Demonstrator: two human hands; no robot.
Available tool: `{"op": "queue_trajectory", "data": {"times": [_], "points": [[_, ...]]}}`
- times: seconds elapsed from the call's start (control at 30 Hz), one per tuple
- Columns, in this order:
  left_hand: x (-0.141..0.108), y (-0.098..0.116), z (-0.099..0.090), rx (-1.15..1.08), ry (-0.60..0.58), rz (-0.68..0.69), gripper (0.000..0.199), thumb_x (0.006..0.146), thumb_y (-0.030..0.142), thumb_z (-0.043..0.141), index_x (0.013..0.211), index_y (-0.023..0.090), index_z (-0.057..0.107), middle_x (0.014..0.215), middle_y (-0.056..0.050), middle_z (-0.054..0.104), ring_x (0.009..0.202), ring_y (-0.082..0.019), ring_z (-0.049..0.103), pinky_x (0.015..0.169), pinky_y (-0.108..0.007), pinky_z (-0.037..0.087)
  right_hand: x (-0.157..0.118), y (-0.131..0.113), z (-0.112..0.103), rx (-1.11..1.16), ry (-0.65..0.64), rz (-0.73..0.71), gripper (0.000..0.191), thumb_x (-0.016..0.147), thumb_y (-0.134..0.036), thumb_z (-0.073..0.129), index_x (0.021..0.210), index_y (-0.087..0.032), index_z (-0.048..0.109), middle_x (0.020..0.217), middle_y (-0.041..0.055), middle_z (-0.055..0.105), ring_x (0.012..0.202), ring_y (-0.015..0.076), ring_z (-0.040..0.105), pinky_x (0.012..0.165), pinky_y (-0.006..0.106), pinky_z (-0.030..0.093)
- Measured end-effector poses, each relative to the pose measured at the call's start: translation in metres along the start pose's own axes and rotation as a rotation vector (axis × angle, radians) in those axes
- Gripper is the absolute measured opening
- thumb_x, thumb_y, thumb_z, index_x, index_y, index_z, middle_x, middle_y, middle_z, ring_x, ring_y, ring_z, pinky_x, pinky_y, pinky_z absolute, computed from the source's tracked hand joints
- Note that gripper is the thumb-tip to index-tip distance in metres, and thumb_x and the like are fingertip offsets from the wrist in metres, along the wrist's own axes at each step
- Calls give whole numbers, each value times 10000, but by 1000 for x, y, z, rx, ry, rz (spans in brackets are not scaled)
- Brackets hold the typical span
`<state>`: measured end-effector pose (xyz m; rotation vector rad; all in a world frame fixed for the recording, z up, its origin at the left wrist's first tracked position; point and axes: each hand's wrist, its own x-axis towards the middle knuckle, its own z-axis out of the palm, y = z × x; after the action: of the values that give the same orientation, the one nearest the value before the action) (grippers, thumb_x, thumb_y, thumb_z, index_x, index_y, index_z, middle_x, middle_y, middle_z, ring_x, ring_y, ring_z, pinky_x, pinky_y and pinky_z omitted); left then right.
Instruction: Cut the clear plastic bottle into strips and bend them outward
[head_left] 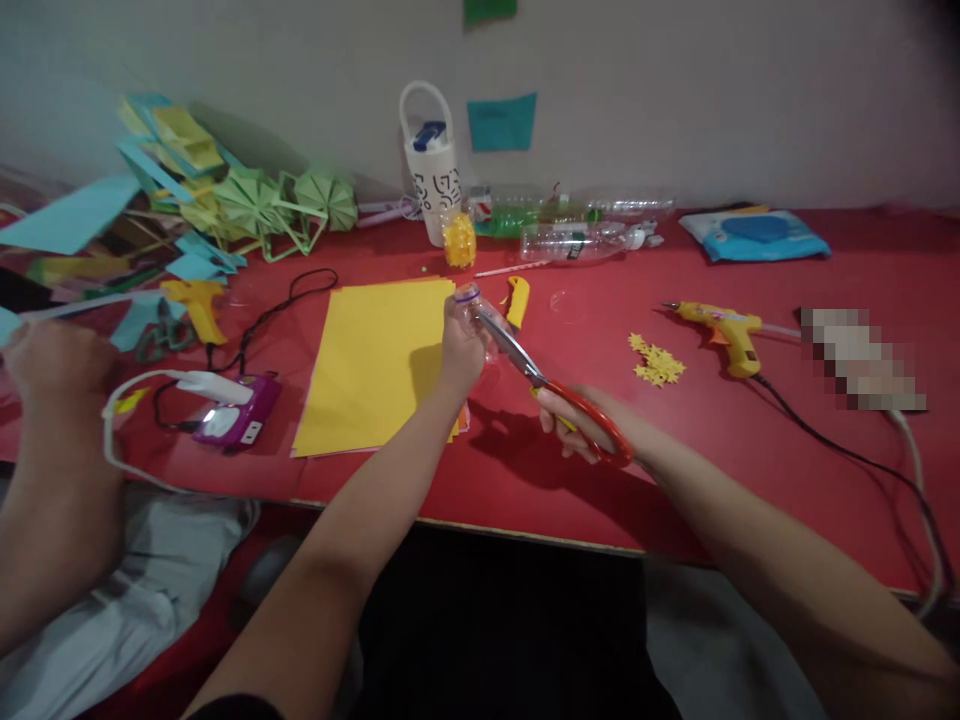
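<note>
My left hand [462, 345] is closed around a small clear plastic bottle piece [491, 347] with a purple ring at its neck. My right hand [581, 422] grips the red handles of a pair of scissors [519, 352]. The scissors point up and left, their tips against the bottle piece near its neck. Under my left forearm lies a stack of yellow paper [375, 360]. A yellow cutter [517, 301] rests on the red table just behind the scissors. Small yellow paper stars [658, 364] lie in a pile to the right.
At the right are a yellow glue gun [724, 328] with its cable and a blue wipes pack [757, 235]. Plastic bottles [574, 240] and a white tumbler [433, 185] stand or lie behind. Left are a purple power socket [238, 412], paper crafts [255, 205] and another person's arm [64, 450].
</note>
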<state>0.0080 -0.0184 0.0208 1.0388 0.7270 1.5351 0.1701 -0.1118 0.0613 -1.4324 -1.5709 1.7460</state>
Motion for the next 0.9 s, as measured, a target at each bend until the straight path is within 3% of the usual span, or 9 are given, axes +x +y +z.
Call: {"op": "queue_trajectory", "data": {"times": [0.13,0.23,0.37,0.5,0.67,0.9], "points": [[6,4,-6,-64,180,-52,288,757,118,629,904,250,420,706,68,516,619,-90,591,661,-253,517,-1,2,-1,-19,-64,-28,556,755,-759,524,664,-211,532,371,-92,433,328,80,457,597,294,553],[10,9,-13,-94,243,-58,325,716,89,663,891,249,441,759,62,538,649,-81,582,667,-237,503,2,4,2,-25,20,-86,513,748,-711,580,654,-209,537,380,-76,451,363,93,479,579,286,523],[7,5,-15,-151,80,-273,270,690,99,665,832,219,469,735,35,594,650,-122,621,676,-287,510,18,8,-2,-35,357,-182,466,715,-662,637,649,-224,493,386,-84,409,333,97,407,477,285,426],[1,-4,-10,-116,-42,-394,307,653,148,727,878,211,528,767,16,648,738,-149,662,767,-315,520,40,14,-12,-307,641,-267,421,747,-633,533,642,-235,446,454,-50,426,457,135,448,484,274,338],[-8,-6,-4,-96,-81,-346,559,612,151,777,1080,294,505,810,41,640,798,-165,675,792,-332,519,57,28,-6,-411,773,-291,266,706,-477,539,684,-230,443,617,-6,521,587,153,466,565,274,316],[-11,-8,-2,-99,-166,-363,486,606,261,808,1027,269,567,974,-19,662,837,-193,663,731,-320,519,61,39,1,-547,782,-327,225,680,-433,574,757,-226,533,689,39,597,634,192,504,591,279,303]]}}
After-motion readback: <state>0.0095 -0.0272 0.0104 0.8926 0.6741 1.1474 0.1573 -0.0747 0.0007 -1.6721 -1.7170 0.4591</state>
